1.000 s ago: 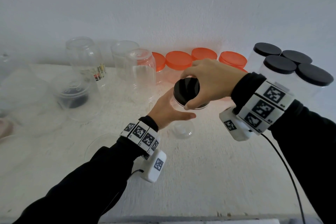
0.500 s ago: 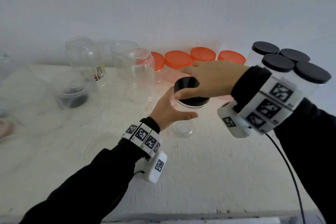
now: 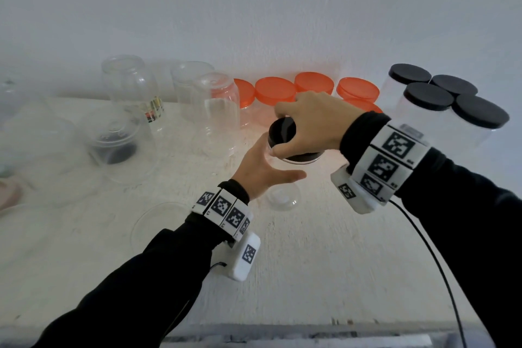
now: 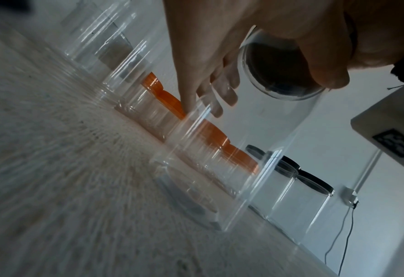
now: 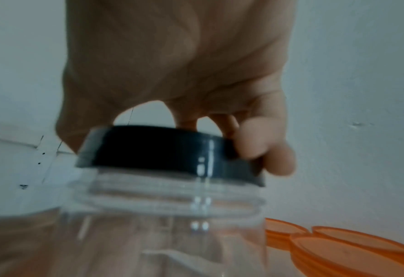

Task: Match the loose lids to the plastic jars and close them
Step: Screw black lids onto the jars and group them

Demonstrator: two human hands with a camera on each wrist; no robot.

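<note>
A: Starting at the left of the head view, what stands on the white textured surface [image 3: 310, 277]?

B: At centre left, an upturned clear plastic jar with something dark under it [image 3: 118, 147]. Behind it, toward the upper left, more upturned clear plastic jars [image 3: 127, 85] stand along the white wall [image 3: 254, 8], one showing a striped label.

A: And in the middle of the frame?

B: The left hand [image 3: 262, 169] wraps the side of the clear cylindrical plastic jar [image 3: 282, 195], thumb toward the camera and fingers curled round the far side, so its grip is closed on the jar. The left wrist view shows those fingers through the clear wall.

A: The jar stands on the surface?

B: Yes, upright, at frame centre. The round black plastic lid [image 3: 282, 133] sits on its mouth.

A: Is the lid seated?

B: In the right wrist view the lid [image 5: 172, 151] tilts, with the jar's threaded neck [image 5: 168, 195] showing below its rim.

A: The right hand?

B: The right hand [image 3: 313, 121] comes over the top, fingertips and thumb pinching the lid's rim; its grip is closed on the lid.

A: Further right?

B: A row of clear jars with orange round lids [image 3: 275, 90] behind the hands, then at upper right four clear jars closed with black lids [image 3: 429, 96], clustered together.
</note>
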